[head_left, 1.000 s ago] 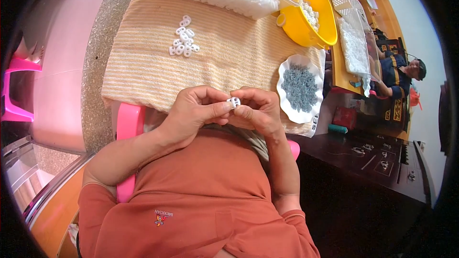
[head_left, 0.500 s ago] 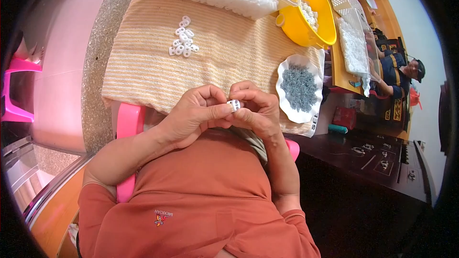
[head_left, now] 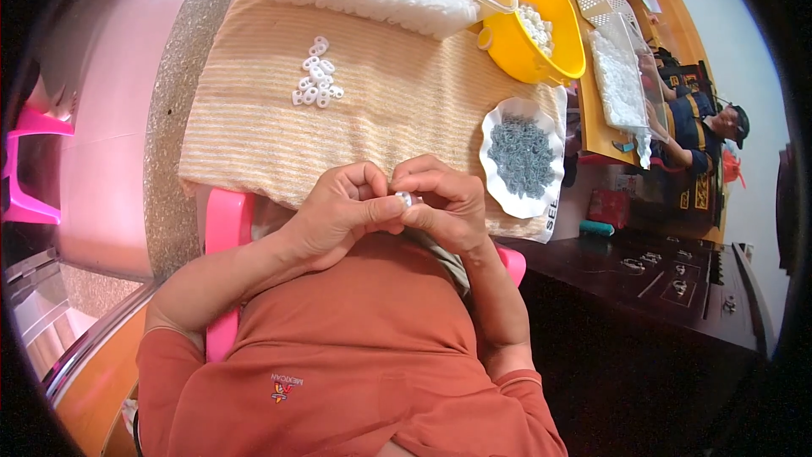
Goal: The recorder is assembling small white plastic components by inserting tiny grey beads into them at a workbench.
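Note:
Close in front of my body, my left hand [head_left: 342, 210] and my right hand [head_left: 450, 203] meet, their thumbs and fingers pinched on one small white plastic piece, which looks like a cord lock [head_left: 407, 199]. Fingertips cover most of it. Beyond my left hand, a loose heap of white two-hole plastic pieces [head_left: 317, 76] lies on the striped cloth [head_left: 406, 110]. Right of my right hand stands a white wavy-rimmed plate [head_left: 492, 152] filled with small dark grey parts [head_left: 522, 152] that look like metal springs.
A clear bin [head_left: 499, 0] full of white pieces stands at the far edge, beside a yellow basin [head_left: 507, 46] holding more. Farther right, a person [head_left: 706, 118] sits at another table with a clear tray [head_left: 622, 89]. Pink stool parts [head_left: 228, 224] flank me.
The white piece has turned between my fingers, so its two holes no longer show. Both hands keep pinching it. The whole view has shifted slightly.

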A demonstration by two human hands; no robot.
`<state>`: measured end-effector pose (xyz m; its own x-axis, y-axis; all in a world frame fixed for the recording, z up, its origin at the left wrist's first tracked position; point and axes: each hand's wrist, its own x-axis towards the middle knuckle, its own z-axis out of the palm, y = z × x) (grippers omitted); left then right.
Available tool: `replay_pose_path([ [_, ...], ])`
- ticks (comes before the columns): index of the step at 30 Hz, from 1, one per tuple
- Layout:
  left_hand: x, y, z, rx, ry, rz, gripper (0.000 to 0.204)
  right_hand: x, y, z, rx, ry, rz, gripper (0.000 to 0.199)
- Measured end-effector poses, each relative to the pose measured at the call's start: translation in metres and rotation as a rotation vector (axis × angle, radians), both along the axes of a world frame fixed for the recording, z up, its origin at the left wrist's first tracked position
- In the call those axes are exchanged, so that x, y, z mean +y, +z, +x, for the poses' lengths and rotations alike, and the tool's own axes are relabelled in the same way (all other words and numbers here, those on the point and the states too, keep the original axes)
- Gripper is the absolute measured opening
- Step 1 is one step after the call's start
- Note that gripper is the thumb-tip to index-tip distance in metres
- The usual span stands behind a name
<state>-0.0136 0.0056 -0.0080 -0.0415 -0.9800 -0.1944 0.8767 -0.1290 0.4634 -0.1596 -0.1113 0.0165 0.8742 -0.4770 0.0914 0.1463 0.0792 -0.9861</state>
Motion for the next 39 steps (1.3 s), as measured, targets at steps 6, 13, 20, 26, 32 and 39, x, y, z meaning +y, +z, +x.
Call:
replay_pose_path([
  [6, -0.003, 0.0, 0.001, -0.019, -0.013, 0.018, 0.014, -0.003, -0.005, -0.002, -0.021, 0.001, -0.037, 0.025],
  [13, -0.004, 0.002, 0.001, -0.001, -0.007, 0.065, 0.01, -0.011, 0.004, -0.006, 0.113, -0.097, -0.198, 0.015],
  [20, -0.003, 0.008, 0.004, -0.062, -0.012, 0.11, 0.015, -0.081, 0.063, -0.008, 0.159, -0.698, -0.673, 0.008],
  [26, -0.003, 0.006, 0.003, -0.076, -0.037, 0.121, 0.015, -0.158, 0.082, 0.001, 0.244, -0.825, -1.108, 0.029],
  [32, -0.002, 0.007, 0.001, -0.096, -0.029, 0.104, 0.014, -0.078, 0.034, 0.059, 0.206, -0.289, -0.886, 0.023],
  [39, -0.002, 0.005, 0.003, -0.065, -0.018, 0.122, 0.009, -0.054, -0.001, 0.109, 0.289, -0.048, -1.069, 0.019],
])
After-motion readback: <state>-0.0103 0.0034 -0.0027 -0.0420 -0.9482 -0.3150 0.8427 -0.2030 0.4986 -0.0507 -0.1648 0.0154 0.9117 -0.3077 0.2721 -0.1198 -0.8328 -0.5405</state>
